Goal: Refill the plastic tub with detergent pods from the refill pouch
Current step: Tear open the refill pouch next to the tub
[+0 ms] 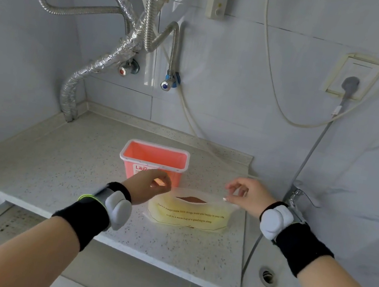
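**A:** ok so where's everything sitting right now?

**B:** Pale yellow see-through refill pouch with printed lines of text (187,212) is on the speckled white stone counter (72,168), right between the two hands. Its top edge is spread into a slit, and something brownish shows through the gap. Can't make out actual pods inside, it's just a yellowish blur.

**A:** and the tub?

**B:** Pink rectangular plastic tub with a white rim (154,160) stands upright just beyond the left hand, lid off, looks empty from this angle. There's a white label with red lettering on the front, partly hidden behind the fingers. Tub and pouch are close together, and I can't tell if they actually touch.

**A:** what are the hands doing?

**B:** Left hand (148,186) is curled narrow, fingertips pinched together at the pouch's left top corner. Looks like it's got the edge, but the hand covers the contact so I can't swear to it. Right hand (247,195) is also pinched narrow, thumb and finger on the clear top strip at the pouch's right corner, pulling it up a little off the counter.

**A:** anything on the wrists?

**B:** Both have black wristbands with a white rounded gadget strapped on. To the outside of the right hand there's a white sink basin with a drain hole (267,276) and a chrome tap (297,195) just past the wrist.
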`<state>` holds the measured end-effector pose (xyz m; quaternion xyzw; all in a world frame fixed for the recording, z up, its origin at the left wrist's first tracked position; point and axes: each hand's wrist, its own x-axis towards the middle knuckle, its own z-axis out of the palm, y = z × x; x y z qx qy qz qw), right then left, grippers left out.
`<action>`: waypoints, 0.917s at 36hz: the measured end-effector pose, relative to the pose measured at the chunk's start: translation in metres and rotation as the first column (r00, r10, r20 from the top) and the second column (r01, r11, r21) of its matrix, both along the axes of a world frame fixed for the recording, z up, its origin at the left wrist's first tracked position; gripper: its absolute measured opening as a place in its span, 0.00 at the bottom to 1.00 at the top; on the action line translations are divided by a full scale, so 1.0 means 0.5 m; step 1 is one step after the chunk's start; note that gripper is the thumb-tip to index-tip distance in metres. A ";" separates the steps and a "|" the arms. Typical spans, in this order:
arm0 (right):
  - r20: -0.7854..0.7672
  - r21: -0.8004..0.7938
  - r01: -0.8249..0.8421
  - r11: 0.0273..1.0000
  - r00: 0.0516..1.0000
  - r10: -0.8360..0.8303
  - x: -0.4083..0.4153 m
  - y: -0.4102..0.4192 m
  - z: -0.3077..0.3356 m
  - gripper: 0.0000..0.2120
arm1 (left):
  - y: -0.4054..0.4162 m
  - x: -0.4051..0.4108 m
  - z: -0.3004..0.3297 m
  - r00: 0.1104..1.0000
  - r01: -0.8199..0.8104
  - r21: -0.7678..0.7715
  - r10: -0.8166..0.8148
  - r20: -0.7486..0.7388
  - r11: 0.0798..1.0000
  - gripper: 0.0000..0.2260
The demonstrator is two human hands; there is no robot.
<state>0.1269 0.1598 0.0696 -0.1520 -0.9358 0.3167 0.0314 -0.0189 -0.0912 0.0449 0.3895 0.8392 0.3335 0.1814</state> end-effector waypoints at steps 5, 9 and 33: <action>0.007 -0.011 -0.119 0.993 0.993 0.119 -0.036 -0.090 0.001 0.04 | 0.025 0.013 -0.006 0.995 0.047 -0.108 -0.055 -0.079 0.993 0.07; 0.159 0.065 -0.213 0.975 0.967 0.201 -0.062 -0.143 -0.021 0.09 | 0.034 0.021 0.004 0.975 0.054 -0.304 -0.117 -0.192 0.951 0.13; 0.418 0.257 -0.312 0.915 0.889 0.185 -0.042 -0.055 -0.030 0.46 | 0.100 0.083 0.026 0.955 0.127 -0.268 -0.044 0.294 0.955 0.41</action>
